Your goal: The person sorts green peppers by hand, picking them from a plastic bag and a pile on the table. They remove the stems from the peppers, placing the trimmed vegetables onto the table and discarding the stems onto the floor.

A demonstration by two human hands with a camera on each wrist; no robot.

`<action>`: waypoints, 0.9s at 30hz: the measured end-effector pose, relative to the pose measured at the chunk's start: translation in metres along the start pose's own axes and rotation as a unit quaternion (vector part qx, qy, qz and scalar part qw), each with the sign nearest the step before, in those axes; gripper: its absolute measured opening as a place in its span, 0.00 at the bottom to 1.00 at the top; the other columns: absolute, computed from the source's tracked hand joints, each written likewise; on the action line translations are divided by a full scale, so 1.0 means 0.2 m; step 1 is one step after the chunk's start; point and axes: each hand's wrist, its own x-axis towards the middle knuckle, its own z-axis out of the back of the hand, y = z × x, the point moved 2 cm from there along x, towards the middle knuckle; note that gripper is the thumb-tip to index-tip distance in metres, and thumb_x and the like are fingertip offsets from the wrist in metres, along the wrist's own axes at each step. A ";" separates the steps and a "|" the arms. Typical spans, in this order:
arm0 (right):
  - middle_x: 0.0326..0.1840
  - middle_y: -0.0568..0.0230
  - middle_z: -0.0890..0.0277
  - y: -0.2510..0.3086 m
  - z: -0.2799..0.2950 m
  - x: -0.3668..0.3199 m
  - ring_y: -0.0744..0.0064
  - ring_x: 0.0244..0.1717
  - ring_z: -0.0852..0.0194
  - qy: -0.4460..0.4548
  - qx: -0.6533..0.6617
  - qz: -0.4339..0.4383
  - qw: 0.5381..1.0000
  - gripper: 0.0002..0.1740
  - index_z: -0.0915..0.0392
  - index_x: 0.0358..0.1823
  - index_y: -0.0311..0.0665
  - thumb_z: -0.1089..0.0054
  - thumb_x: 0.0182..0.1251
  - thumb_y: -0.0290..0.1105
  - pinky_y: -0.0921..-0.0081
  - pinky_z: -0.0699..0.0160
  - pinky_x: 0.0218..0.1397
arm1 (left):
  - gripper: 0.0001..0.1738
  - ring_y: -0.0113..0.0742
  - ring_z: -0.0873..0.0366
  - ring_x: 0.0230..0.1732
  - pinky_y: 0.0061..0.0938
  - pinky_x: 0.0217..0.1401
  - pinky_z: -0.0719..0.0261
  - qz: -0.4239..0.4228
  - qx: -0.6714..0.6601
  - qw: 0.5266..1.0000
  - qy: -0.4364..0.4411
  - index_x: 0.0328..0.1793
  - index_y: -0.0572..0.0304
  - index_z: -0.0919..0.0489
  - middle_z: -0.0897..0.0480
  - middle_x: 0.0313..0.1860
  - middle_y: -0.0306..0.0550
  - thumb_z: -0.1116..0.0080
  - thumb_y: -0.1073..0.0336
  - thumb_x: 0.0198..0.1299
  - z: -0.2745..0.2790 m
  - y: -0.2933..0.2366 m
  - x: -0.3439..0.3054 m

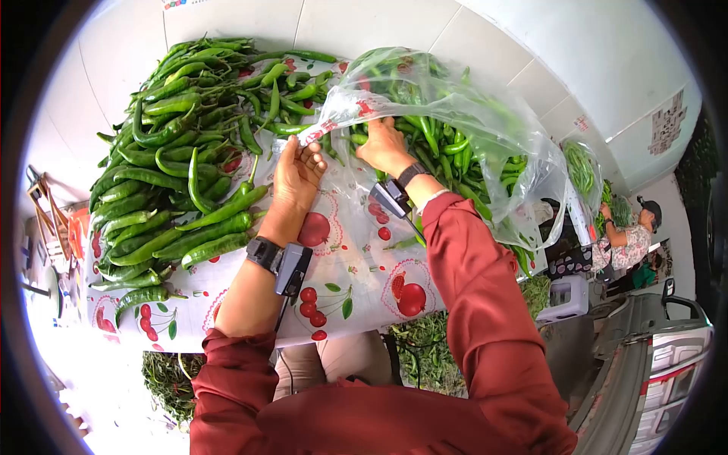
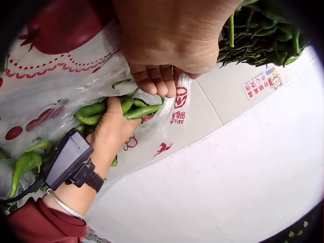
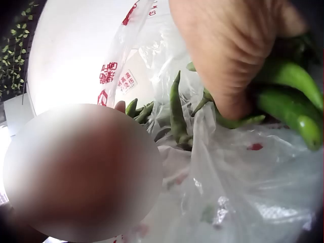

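Observation:
A clear plastic bag [image 1: 523,144] with red print lies on its side, full of green chili peppers [image 3: 291,86]. My left hand [image 1: 299,176] pinches the edge of the bag's mouth and holds it up; its fingers [image 2: 154,81] curl at the plastic in the left wrist view. Inside the mouth, my right hand [image 1: 385,148] grips several of the peppers [image 2: 139,110]. In the right wrist view the right hand [image 3: 228,55] is above the bag's crumpled lower side, with peppers showing past its fingers.
A large pile of green peppers [image 1: 152,174] covers the left of the table. The fruit-print tablecloth [image 1: 356,303] shows in front. White tiled wall [image 1: 371,23] stands behind. At the right are a white plastic stool [image 1: 565,296], a person [image 1: 629,235] and a parked vehicle [image 1: 667,364].

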 end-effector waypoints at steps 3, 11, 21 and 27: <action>0.59 0.35 0.43 -0.04 0.05 -0.05 0.38 0.56 0.38 0.012 0.031 0.022 0.999 0.54 0.56 0.70 0.47 0.36 0.38 0.29 0.58 0.34 0.58 | 0.13 0.33 0.27 0.28 0.27 0.33 0.26 0.006 -0.014 1.000 0.007 0.34 0.56 0.28 0.22 0.29 0.43 0.51 0.55 0.63 0.01 0.00 0.00; 0.60 0.63 0.38 -0.20 0.18 -0.33 0.76 0.54 0.38 0.126 0.265 0.082 0.952 0.46 0.49 0.68 0.38 0.43 0.42 0.16 0.78 0.33 0.51 | 0.13 0.34 0.27 0.28 0.27 0.34 0.27 -0.001 -0.014 1.000 -0.003 0.33 0.56 0.27 0.21 0.29 0.43 0.49 0.56 0.63 0.01 0.01 0.00; 0.62 0.65 0.42 -0.17 0.34 -0.57 0.77 0.58 0.40 0.262 0.539 -0.027 0.800 0.41 0.47 0.67 0.38 0.49 0.46 0.15 0.79 0.38 0.56 | 0.12 0.33 0.26 0.27 0.27 0.32 0.25 0.000 -0.013 1.000 0.002 0.38 0.57 0.27 0.21 0.29 0.43 0.51 0.56 0.63 0.02 0.02 0.02; 0.55 0.67 0.38 -0.14 0.42 -0.66 0.76 0.54 0.37 0.252 0.530 -0.046 0.808 0.39 0.43 0.64 0.38 0.47 0.44 0.19 0.78 0.38 0.57 | 0.13 0.33 0.26 0.27 0.27 0.32 0.25 -0.003 -0.020 1.000 0.001 0.38 0.57 0.27 0.21 0.29 0.43 0.50 0.55 0.63 0.03 0.02 0.02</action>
